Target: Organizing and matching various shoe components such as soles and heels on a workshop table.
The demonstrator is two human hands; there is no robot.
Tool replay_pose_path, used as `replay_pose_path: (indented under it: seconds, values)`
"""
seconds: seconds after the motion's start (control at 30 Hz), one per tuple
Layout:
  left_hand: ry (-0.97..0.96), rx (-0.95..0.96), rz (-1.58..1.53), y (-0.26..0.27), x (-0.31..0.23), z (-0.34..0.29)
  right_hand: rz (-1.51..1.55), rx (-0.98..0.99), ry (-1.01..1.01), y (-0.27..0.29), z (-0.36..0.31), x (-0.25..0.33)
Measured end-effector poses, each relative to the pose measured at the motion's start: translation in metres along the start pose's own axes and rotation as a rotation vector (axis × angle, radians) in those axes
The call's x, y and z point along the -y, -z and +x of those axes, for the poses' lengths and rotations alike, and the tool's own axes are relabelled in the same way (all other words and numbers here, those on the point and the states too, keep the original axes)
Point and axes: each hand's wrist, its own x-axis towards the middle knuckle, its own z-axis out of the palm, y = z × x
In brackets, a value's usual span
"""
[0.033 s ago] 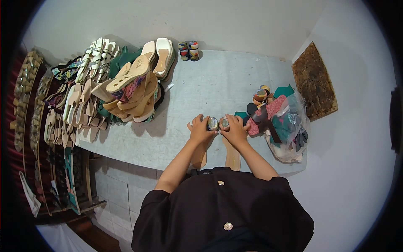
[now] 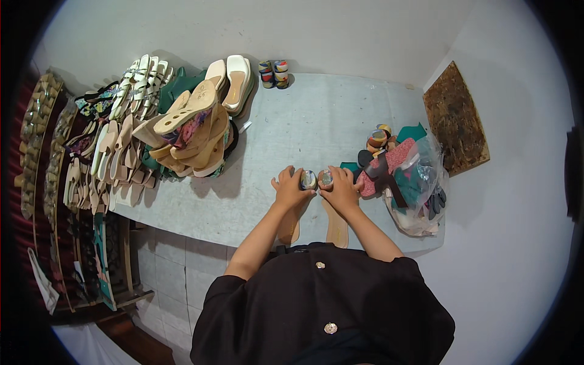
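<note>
My left hand (image 2: 292, 187) is closed around a short round shoe heel (image 2: 309, 180) with a pale oval face and a multicoloured side. My right hand (image 2: 342, 188) grips a similar round shoe heel (image 2: 326, 178), its face greyish and its edge brownish. The two heels stand side by side, close together, over the table. Below my left hand lies a tan sandal sole (image 2: 291, 229), its upper part hidden by the hand and wrist. Another tan sole (image 2: 336, 226) lies beside it, just left of my right forearm. Both soles reach toward the table's near edge.
Wedge soles (image 2: 194, 131) are piled left on the grey-covered table (image 2: 328, 115). Patterned heels (image 2: 273, 74) stand stacked at the back. A clear plastic bag (image 2: 420, 194) with green and pink pieces lies right. A brown board (image 2: 456, 121) leans on the wall; sandal racks (image 2: 42, 146) stand far left.
</note>
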Motion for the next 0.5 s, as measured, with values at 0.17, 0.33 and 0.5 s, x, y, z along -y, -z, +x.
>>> replay_pose_path:
  seconds: [0.17, 0.33, 0.5]
  values:
    - [0.049, -0.100, 0.053, -0.004, -0.015, -0.015, -0.049, 0.039, -0.147, 0.004, -0.013, 0.002]
    - [0.103, -0.203, 0.052, -0.013, -0.022, -0.026, -0.052, -0.025, -0.141, -0.014, -0.022, -0.002]
    - [0.095, -0.162, 0.081, -0.011, -0.022, -0.028, -0.062, -0.062, -0.155, -0.019, -0.025, -0.003]
